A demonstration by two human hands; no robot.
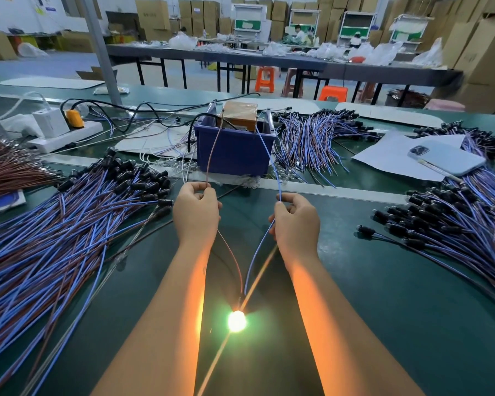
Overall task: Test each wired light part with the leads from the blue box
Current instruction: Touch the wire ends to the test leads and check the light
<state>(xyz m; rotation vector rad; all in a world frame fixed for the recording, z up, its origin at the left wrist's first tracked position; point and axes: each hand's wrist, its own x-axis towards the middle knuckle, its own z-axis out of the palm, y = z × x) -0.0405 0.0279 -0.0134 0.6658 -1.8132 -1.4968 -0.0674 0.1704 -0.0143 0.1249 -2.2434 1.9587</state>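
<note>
Two hands up over the green bench (355, 281), one wired light part between them, lit. Left hand (196, 212) pinching the brown lead (212, 155) from the blue box (235, 150) against the part's brown wire (235, 261); right hand (296, 221) pinching the blue lead (269, 155) against the part's blue wire (255, 258) — fingers curled round the wires on both sides, neither grip loose. Bulb (237, 320) hanging low between the forearms, close to the bench, glowing bright yellow-white with an orange wash up both arms. A pass for this part, by the look of it.

Blue box just beyond the hands, centre of the bench, with a brown taped block (239, 114) sitting in it and both leads arching out over its front wall.

Hard to say how far along overall. Large heap of blue-and-brown wired parts on the left (69, 224), black sockets bunched at its far end; another heap on the right (455, 212); a third fanned out behind the box to the right (312, 141). Which heap is tested and which is waiting — cannot tell from this view. Judging by sheer volume, a great many parts probably left. Likely next: release this one to the done side, pick up another.

Elsewhere: a pale phone (446, 160) on white paper (389, 158), a white power strip (66, 135) with an orange plug (74, 118) at far left.
</note>
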